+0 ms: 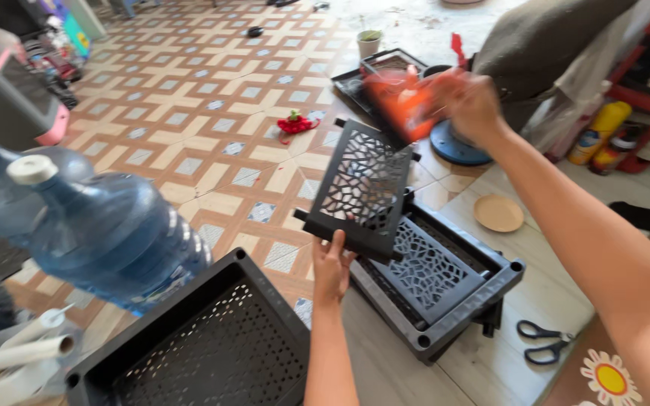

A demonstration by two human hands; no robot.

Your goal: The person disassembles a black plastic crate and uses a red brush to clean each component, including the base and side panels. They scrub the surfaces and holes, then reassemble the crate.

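Note:
My left hand (331, 265) grips the near edge of a black plastic panel (362, 184) with a cut-out lattice pattern, held tilted above the floor. My right hand (469, 105) is raised farther back and holds an orange cloth or bag (404, 104), blurred by motion, just above the panel's far edge. Below the panel lies a black plastic tray frame (475, 295) with a similar lattice panel resting inside it.
A second black perforated tray (189, 346) sits at the bottom left beside a large blue water bottle (99, 229). Black scissors (543, 342), a tan plate (498, 213), a blue disc (457, 146), another black tray (351, 83) and a small red toy (293, 122) lie on the patterned floor.

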